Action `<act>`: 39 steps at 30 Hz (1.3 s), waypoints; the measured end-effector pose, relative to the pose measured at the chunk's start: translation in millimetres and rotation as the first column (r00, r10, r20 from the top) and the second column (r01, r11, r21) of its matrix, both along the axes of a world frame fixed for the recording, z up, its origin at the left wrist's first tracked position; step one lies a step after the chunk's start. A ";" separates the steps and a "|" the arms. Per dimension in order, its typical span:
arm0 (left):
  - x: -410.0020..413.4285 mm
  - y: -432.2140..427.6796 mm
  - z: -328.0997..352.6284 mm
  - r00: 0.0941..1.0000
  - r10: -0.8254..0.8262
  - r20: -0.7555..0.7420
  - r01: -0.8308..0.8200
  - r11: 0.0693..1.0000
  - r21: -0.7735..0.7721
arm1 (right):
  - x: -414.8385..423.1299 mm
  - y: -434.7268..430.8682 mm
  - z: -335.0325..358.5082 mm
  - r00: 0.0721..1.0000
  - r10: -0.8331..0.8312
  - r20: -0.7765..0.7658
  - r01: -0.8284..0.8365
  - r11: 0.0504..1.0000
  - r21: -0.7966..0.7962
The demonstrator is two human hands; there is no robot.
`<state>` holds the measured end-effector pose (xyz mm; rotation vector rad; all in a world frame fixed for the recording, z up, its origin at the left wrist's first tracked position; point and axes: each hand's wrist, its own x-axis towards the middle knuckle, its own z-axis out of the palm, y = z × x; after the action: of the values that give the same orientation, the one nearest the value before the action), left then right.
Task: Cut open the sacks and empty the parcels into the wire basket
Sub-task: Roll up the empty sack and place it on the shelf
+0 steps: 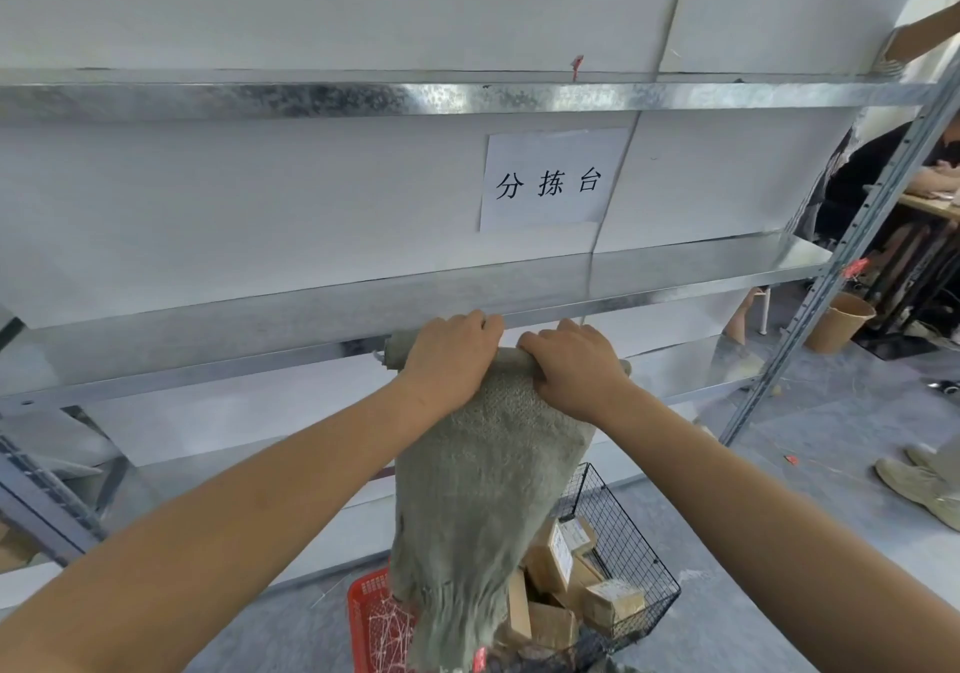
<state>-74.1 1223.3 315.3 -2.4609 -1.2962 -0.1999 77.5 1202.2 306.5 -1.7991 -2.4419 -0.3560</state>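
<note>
Here, two hands, left hand [448,355] and right hand [574,367], clench one grey sack's [483,506] rolled top; it hangs over one wire basket [631,542] below them, holding several cardboard parcels [563,550].

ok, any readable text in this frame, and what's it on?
"分拣台": printed on the white paper sheet stuck to the wall.
The parcel labels in the wire basket: too blurred to read.
The sack: no print visible.
</note>
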 end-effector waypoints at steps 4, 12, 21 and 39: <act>1.3 -2.1 3.4 1.000 0.030 -0.009 -0.031 0.997 -0.065 | -1.2 0.9 -10.6 1.000 -0.013 -0.006 0.013 1.000 0.016; -11.8 6.2 21.6 0.995 0.036 0.089 0.038 0.709 -0.704 | -5.8 -3.7 -21.7 0.983 0.089 -0.161 -0.041 0.960 0.276; -16.5 7.1 11.6 0.968 0.095 0.232 0.157 0.492 -0.856 | -4.8 -10.9 -22.7 0.971 0.190 -0.144 -0.141 0.944 0.298; -4.2 -4.3 2.9 0.990 -0.137 0.045 0.144 0.942 -0.304 | 1.2 -14.5 0.9 0.997 0.039 -0.063 -0.045 0.994 -0.099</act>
<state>-78.3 1219.0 318.3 -2.8248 -1.2408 -0.0652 78.7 1187.7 307.4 -1.7652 -2.4930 -0.1754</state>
